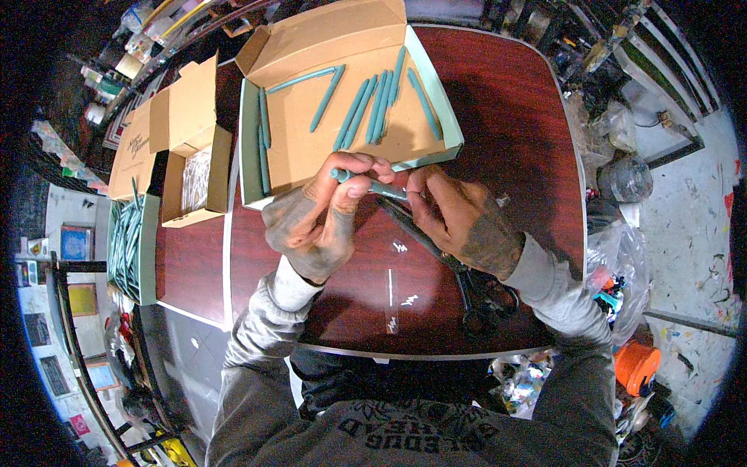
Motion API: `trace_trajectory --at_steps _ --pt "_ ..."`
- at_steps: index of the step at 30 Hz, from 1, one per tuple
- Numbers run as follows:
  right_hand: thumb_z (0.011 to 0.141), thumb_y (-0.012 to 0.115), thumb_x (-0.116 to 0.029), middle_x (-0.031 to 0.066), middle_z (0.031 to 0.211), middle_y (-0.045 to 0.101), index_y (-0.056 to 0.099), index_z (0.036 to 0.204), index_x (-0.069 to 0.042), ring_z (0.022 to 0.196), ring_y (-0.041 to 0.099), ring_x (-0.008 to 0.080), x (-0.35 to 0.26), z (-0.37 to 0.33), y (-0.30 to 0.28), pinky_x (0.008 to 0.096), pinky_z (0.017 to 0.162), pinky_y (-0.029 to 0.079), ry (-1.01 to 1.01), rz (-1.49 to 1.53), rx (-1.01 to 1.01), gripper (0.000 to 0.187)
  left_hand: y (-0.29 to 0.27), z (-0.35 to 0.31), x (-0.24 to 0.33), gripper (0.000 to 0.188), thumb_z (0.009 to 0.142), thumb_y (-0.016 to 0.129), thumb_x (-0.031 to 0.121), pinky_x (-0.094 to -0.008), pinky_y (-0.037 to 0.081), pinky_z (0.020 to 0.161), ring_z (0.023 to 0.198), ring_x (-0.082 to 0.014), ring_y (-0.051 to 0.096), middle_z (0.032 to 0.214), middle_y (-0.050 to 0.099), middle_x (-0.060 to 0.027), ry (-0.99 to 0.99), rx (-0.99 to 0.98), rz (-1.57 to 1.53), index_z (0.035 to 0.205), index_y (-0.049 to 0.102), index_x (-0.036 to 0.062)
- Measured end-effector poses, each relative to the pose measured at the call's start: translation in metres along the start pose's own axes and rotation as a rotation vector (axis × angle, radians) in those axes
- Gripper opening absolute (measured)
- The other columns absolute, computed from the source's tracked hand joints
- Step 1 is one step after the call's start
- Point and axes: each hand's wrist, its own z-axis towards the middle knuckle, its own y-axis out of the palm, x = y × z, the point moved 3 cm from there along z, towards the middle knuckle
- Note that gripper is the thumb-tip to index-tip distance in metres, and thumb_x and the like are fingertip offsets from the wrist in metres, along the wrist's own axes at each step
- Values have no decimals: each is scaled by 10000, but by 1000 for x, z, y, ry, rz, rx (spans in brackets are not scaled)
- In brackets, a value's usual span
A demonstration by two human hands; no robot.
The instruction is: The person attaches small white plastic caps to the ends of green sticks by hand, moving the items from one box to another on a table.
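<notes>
- The pen (pixel 383 189) is held between the 2 hands, at the near edge of the big box (pixel 292 148); if it is kept low there, less damage is risked from a drop.
- By the left hand (pixel 311 222), the fingers are closed around the pen near 1 end; a firm but gentle grip is advised.
- The fingers of the right hand (pixel 471 222) are narrow at the other end; whether this end is really gripped cannot be told, because it is covered.
- Any pull or turn should be made slowly and along the pen, so that it is not bent.
- The scissors (pixel 465 282), lying on the near side of the big box, should not be knocked by the right wrist.
- The loose pens (pixel 381 106) inside the big box should not be pushed by the knuckles.
</notes>
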Motion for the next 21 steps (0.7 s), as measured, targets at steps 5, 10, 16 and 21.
trace_trajectory --at_steps 5,10,16,21 --pt "946 610 -59 168 815 618 538 997 -16 721 669 392 -1 3 -2 445 620 520 -20 -16 51 98 2 -3 1 141 982 617 34 -290 578 731 796 -176 729 866 746 -151 75 33 76 1016 658 -96" --pt "994 586 -116 140 786 599 536 982 -16 692 651 291 -1 7 -5 387 641 505 75 158 -55 112 2 -6 -1 128 975 622 20 -281 576 717 778 -179 732 847 744 -151 54 67 83 1005 662 -98" --pt "1024 564 -151 66 807 590 552 1017 -19 760 591 131 13 2 -1 300 696 488 159 236 -131 133 5 -2 0 118 973 623 15 -261 564 701 755 -163 723 827 740 -140 47 46 95 998 667 -92" --pt "1033 557 -160 29 852 584 559 1028 -23 809 560 92 17 2 6 283 728 484 255 342 -197 138 2 -4 -5 117 975 628 31 -243 552 680 726 -130 707 809 738 -115 60 62 105 996 678 -73"
